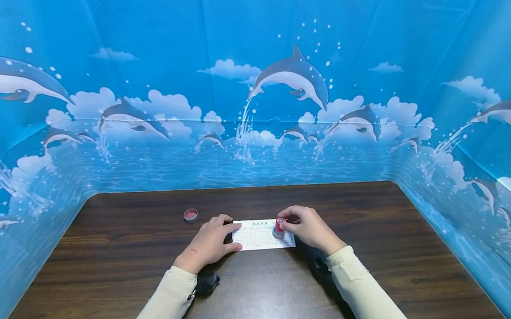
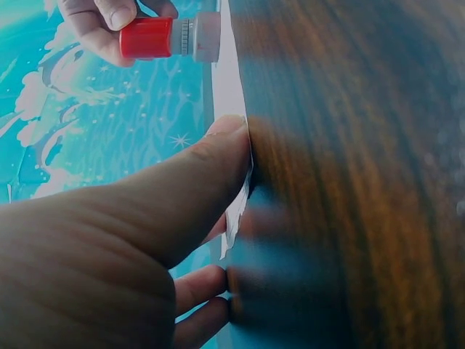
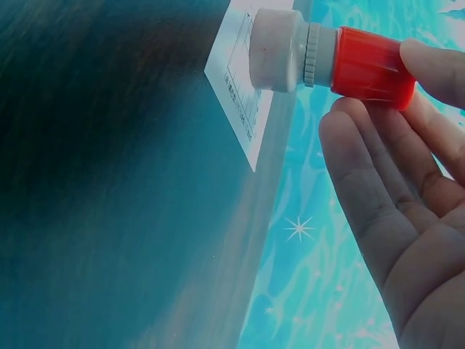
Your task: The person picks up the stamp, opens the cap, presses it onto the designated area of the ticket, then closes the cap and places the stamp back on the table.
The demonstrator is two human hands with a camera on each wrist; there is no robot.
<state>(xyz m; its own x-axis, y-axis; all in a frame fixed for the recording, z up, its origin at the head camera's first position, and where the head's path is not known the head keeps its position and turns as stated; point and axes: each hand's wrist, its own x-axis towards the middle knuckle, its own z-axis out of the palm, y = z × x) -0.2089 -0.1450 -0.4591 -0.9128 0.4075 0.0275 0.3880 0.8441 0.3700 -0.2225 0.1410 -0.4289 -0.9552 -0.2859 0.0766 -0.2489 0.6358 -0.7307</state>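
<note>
Red-capped stamp [image 1: 279, 229] is the thing to watch: it stands on the right-hand part of the form, its wide grey base down and seeming to meet the paper. Largest first, the dark wooden table [image 1: 124, 252] gives a flat, firm backing, which should help an even print. Next come the hands: the left hand [image 1: 210, 242] grips nothing, its thumb and forefinger spread and resting on the left end of the form; a light, steady pressure there should keep the sheet from creeping. The right hand [image 1: 310, 228] pinches the stamp's red top between thumb and fingertips. For a clean mark, I would push straight down without rocking, then lift straight up, since a sideways drag would probably smear. Smaller again is the white printed form [image 1: 255, 235], lying between the hands; its grid looks a good guide for squaring the base, though its words are too small to read. Smallest is a round cap-like piece [image 1: 190, 215], reddish inside, well apart beyond the left hand and best left there
</note>
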